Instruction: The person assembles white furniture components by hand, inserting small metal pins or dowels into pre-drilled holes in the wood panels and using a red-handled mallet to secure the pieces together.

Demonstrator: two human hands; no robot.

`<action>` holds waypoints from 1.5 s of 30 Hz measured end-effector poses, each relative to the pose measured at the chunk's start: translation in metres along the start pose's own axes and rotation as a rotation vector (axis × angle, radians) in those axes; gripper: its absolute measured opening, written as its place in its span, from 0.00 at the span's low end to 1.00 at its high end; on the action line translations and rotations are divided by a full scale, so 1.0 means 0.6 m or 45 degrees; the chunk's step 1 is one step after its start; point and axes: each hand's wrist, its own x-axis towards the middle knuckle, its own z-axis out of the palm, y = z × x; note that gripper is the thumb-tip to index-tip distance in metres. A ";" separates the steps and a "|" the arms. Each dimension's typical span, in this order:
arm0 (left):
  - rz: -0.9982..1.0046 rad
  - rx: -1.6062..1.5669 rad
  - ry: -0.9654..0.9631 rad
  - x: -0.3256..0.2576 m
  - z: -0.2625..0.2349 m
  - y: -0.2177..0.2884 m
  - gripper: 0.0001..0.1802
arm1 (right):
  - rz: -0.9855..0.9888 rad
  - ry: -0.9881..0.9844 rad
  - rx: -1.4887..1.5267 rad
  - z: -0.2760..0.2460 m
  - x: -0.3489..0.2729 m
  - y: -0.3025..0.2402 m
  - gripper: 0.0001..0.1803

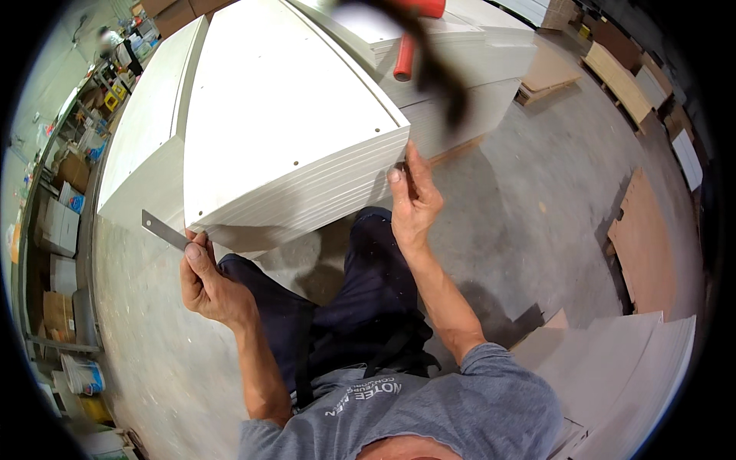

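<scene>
A stack of white panels (284, 100) with small round holes along the edge of its top sheet stands before me. At its near left corner my left hand (211, 284) is closed on a flat metal strip (163, 229), which has a hole in its free end. The strip points up and to the left, beside the stack's left side. My right hand (414, 203) is at the near right corner. Its thumb and index finger point upward, apart, with fingertips at the panel edges; the other fingers are partly hidden.
More white panels stand in stacks to the left (149, 115) and behind right (468, 61). A red-handled tool (404, 57) lies on the rear stack, partly behind a blurred dark object (437, 54). Brown boards (644, 238) lie right; shelves (57, 268) line the left, a person (121, 50) beyond.
</scene>
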 end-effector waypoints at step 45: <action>-0.320 0.004 -0.244 -0.009 -0.051 -0.015 0.27 | 0.296 -0.056 0.411 -0.056 -0.065 0.104 0.21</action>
